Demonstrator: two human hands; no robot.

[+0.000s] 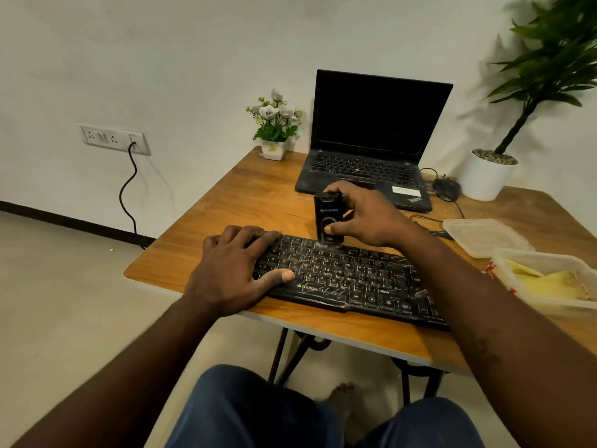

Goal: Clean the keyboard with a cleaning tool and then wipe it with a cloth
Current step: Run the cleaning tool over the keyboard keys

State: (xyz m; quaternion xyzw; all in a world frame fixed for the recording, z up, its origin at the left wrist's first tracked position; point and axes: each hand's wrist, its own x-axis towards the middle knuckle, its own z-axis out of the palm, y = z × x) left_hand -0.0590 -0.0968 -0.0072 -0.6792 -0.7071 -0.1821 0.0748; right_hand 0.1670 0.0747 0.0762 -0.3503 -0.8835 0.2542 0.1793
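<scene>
A dusty black keyboard [352, 279] lies across the front of the wooden table [258, 202]. My left hand [235, 270] rests flat on its left end, fingers straight over the keys and thumb on the lower rows. My right hand [365, 215] grips a black upright cleaning tool [328, 218] whose lower end touches the keyboard's top row. A yellow cloth [546, 281] lies in a clear plastic box [504, 263] at the right edge.
An open black laptop [371, 150] stands behind the keyboard, with a mouse [447, 189] and cable to its right. A clear lid [481, 236] lies by the box. A small flower pot [274, 130] and a large white planter [484, 176] stand at the back.
</scene>
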